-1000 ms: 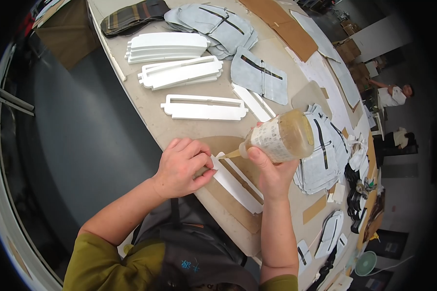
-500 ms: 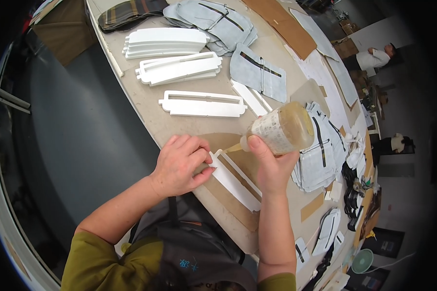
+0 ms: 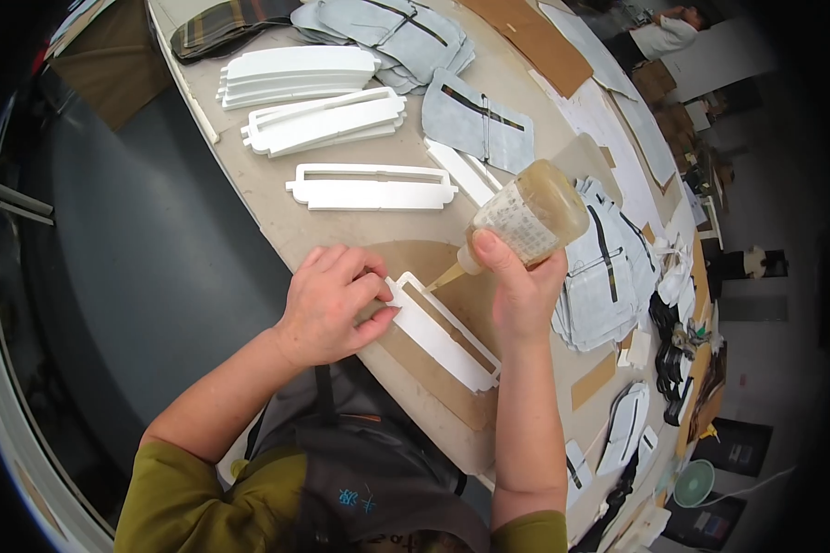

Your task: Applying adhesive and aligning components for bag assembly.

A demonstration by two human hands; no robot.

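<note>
My left hand (image 3: 337,300) pinches the left end of a white slotted frame (image 3: 438,339) between thumb and fingers. This frame lies at a slant on a brown sheet (image 3: 392,355) near the table's edge. In my right hand (image 3: 526,300) is a squeeze bottle (image 3: 530,212) with yellowish liquid and a pale label, tipped downward. Its narrow nozzle (image 3: 447,277) points at the frame's slot close to the left end; whether the tip touches, I cannot tell. Just beyond lies another white slotted frame (image 3: 373,192).
White frames are piled farther off (image 3: 295,78). Light blue-grey fabric pieces with dark slits form stacks at the back (image 3: 401,32) and right (image 3: 599,286). A single fabric piece (image 3: 470,120) rests partly over a white frame. The table edge (image 3: 258,221) runs along the left. Another person (image 3: 664,37) is far off.
The bottle's nozzle has shifted slightly along the slot, away from the frame's left end, and the bottle tilts more steeply. My left hand keeps its pinch. The whole view has shifted a little.
</note>
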